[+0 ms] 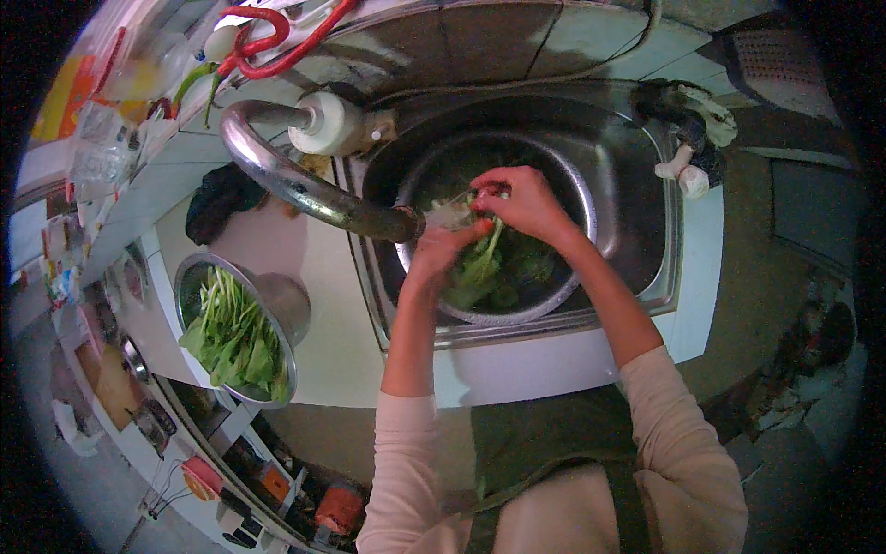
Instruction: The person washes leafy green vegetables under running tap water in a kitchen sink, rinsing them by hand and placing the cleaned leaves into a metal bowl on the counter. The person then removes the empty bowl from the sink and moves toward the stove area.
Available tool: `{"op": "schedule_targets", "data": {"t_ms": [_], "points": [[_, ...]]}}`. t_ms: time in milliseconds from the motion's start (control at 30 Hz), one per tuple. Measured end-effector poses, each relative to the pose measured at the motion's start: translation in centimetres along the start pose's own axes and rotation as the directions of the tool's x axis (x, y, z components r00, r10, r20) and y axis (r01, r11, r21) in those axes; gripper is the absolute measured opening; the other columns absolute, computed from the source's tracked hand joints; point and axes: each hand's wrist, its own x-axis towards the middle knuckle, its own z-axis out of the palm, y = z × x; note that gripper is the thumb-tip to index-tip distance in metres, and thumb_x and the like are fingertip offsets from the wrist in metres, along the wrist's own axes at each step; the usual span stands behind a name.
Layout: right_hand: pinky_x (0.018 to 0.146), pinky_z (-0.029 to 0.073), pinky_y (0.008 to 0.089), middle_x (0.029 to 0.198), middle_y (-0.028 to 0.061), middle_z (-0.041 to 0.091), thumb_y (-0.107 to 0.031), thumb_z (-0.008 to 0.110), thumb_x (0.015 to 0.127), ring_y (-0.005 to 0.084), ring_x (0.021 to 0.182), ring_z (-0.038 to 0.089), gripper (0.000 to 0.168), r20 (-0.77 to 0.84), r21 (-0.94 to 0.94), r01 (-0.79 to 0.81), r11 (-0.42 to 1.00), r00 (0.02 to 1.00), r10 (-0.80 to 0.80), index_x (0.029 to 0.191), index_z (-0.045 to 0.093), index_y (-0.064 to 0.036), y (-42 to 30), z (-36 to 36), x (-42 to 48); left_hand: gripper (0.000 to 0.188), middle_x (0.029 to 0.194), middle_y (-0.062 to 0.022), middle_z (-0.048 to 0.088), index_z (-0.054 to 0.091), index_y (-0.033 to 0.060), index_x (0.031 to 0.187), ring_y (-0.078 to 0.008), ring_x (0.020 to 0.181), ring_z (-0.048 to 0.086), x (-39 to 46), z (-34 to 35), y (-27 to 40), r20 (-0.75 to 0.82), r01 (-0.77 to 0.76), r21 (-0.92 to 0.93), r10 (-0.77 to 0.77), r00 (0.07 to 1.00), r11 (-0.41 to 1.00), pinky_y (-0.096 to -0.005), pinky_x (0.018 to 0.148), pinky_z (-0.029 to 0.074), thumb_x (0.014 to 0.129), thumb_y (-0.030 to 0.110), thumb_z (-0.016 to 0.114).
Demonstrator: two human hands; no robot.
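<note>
Over a round metal basin (590, 215) set in the stainless steel sink, my two hands meet at the stems of some leafy greens (479, 269). My right hand (520, 204) pinches the stems from above with bent fingers. Just below the tap's spout, my left hand (445, 248) closes on the same stems; it is blurred and its far fingers are partly hidden. Water appears to run over it from the curved metal tap (311, 187). The leaves hang down into the basin, where more dark greens (529, 266) lie in water.
Left of the sink, a tilted metal bowl (291, 367) of leafy greens (239, 339) stands at the counter's front edge. A dark cloth (223, 201) lies behind it. Red chillies (277, 59) rest on the ledge. Mushroom-like pieces (682, 166) sit at the sink's right corner.
</note>
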Motion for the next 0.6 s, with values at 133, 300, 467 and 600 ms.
{"op": "schedule_targets", "data": {"t_ms": [133,300,467,600], "points": [[0.073,0.050,0.0287,0.088,0.0116,0.065,-0.020,0.069,0.075,0.0166,0.080,0.062,0.031,-0.087,0.390,0.045,0.920,0.996,-0.012,0.098,0.063,0.000,0.9,1.6,0.3,0.041,0.098,-0.0062,0.061,0.057,0.0002,0.103,-0.0165,0.089,0.058,-0.8,0.7,0.2,-0.061,-0.023,-0.082,0.018,0.998,0.996,-0.0290,0.078,0.046,0.066,0.005,0.074],[0.073,0.049,0.0281,0.094,0.0110,0.063,-0.019,0.068,0.076,0.0158,0.081,0.061,0.032,-0.064,0.238,0.011,0.971,0.998,0.004,0.101,0.059,0.001,2.8,2.5,-1.0,0.040,0.096,-0.0062,0.061,0.058,0.0013,0.100,-0.0172,0.083,0.059,0.3,0.0,-2.0,-0.166,-0.141,-0.167,0.113,0.980,0.976,-0.0292,0.074,0.048,0.064,-0.001,0.073],[0.064,0.047,0.0236,0.085,0.0053,0.061,-0.009,0.063,0.080,0.0097,0.072,0.057,0.016,0.014,0.308,-0.072,0.949,0.997,0.072,0.093,0.058,0.000,3.5,2.5,-0.7,0.036,0.088,-0.0056,0.063,0.060,0.0026,0.097,-0.0171,0.074,0.061,0.9,-0.4,-3.3,-0.161,-0.141,-0.139,0.118,0.980,0.980,-0.0290,0.067,0.051,0.064,-0.001,0.073],[0.062,0.046,0.0206,0.082,0.0032,0.061,-0.006,0.058,0.083,0.0084,0.072,0.057,0.010,0.081,0.341,-0.181,0.923,0.983,0.162,0.091,0.059,0.000,2.3,2.5,-1.1,0.034,0.089,-0.0059,0.063,0.060,0.0024,0.097,-0.0164,0.077,0.061,0.1,-0.2,-1.9,-0.153,-0.144,-0.157,0.120,0.981,0.977,-0.0294,0.068,0.050,0.065,0.002,0.072]]}}
